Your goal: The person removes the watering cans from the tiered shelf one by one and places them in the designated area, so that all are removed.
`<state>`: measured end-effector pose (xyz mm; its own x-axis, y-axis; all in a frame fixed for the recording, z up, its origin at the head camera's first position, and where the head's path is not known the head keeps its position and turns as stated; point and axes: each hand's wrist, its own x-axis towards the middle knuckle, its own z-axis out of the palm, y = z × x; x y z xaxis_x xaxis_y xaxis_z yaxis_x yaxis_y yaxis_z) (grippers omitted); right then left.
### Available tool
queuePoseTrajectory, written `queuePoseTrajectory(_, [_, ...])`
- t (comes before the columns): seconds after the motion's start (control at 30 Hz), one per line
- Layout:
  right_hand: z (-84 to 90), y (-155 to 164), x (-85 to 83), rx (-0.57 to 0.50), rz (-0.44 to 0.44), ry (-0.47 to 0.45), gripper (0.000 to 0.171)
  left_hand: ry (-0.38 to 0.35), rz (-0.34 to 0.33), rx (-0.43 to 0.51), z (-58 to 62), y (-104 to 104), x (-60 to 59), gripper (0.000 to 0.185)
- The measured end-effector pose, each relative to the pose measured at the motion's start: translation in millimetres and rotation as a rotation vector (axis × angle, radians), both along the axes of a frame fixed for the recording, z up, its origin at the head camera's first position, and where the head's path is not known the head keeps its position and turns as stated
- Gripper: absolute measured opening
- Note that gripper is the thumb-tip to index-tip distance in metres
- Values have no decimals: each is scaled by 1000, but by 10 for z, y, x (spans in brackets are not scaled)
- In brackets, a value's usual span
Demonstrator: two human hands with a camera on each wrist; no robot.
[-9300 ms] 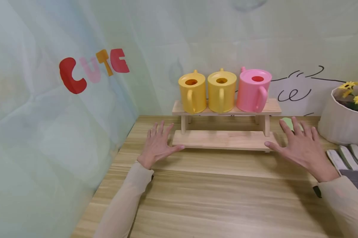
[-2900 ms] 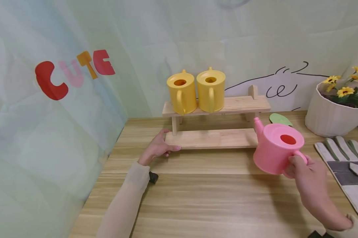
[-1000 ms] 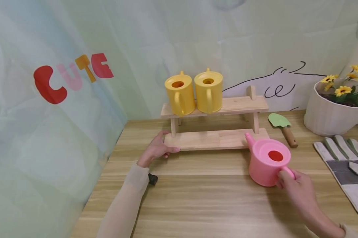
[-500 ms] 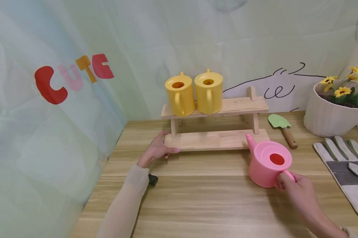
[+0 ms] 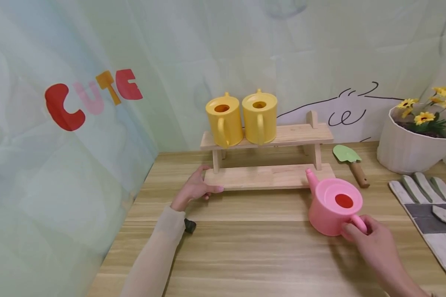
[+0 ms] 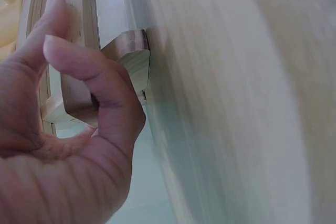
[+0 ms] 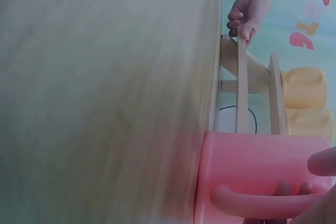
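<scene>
A pink watering can (image 5: 332,208) stands on the wooden table (image 5: 267,255), just in front of the right end of a two-tier wooden rack (image 5: 267,177). My right hand (image 5: 360,233) grips its handle (image 7: 262,203), fingers curled through the loop. My left hand (image 5: 204,189) holds the left end of the rack's lower board, thumb and fingers pinching its edge (image 6: 79,103). Two yellow watering cans (image 5: 224,119) (image 5: 259,116) sit side by side on the left of the top board. The right part of that board is bare.
A green trowel with a wooden handle (image 5: 350,163) lies right of the rack. Behind it stands a white pot of sunflowers (image 5: 412,144). A grey work glove (image 5: 427,210) lies at the table's right edge. Draped walls close off the left and back.
The pink can came off the top board and down onto the table in my right hand. Over the last second it has barely moved. My left hand has stayed on the rack.
</scene>
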<state>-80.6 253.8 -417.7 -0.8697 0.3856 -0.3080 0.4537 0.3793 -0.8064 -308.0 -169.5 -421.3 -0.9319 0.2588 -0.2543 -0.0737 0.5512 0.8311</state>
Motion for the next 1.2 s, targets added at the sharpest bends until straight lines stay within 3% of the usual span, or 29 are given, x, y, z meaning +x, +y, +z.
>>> queuePoseTrajectory(0.13, [-3,3,38,-7,-18,17,47,1,3,4,-6,-2,18,106])
queuePoseTrajectory(0.43, [4,-17,112,36,-91,179,68,2,-2,-9,-35,-13,31,107])
queuePoseTrajectory(0.83, [364,39,-40,145,-110,301,77,-9,5,28,-1,-18,19,108])
queuePoseTrajectory(1.2, [678,17,-246,216,17,344,87,-21,15,38,3,-4,13,107])
